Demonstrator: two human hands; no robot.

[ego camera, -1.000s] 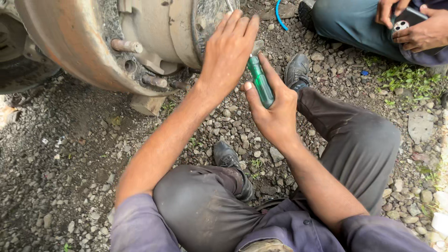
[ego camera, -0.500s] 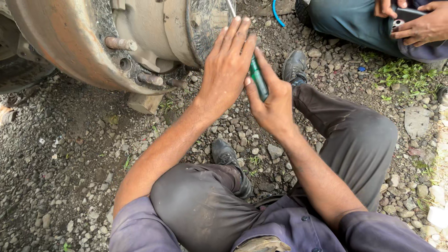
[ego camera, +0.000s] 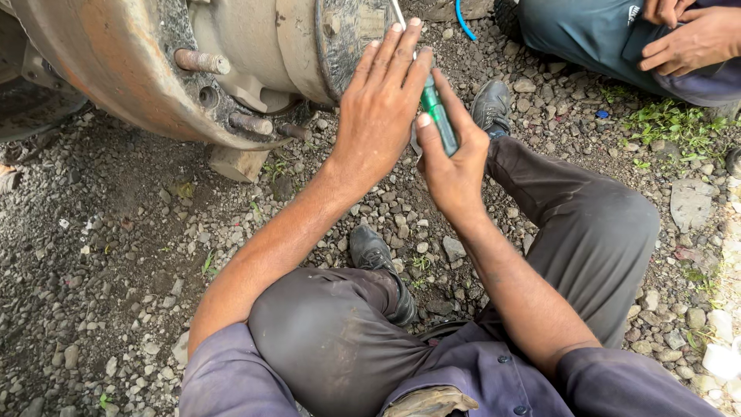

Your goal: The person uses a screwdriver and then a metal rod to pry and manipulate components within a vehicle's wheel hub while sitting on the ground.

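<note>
ground: we see grey gravel | on it: wooden block under the hub, grass tufts, flat stone, our black shoes

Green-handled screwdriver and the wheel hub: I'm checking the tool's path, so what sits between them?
In the head view, the left hand lies between the green-handled screwdriver, gripped by the right hand, and the wheel hub, its fingers flat against the hub's end.

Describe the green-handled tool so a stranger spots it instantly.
Start at the big rusty wheel hub at top left. Just right of it, two hands meet; the right hand grips a screwdriver. Its translucent green handle is the only bright green tool among grey gravel.
</note>
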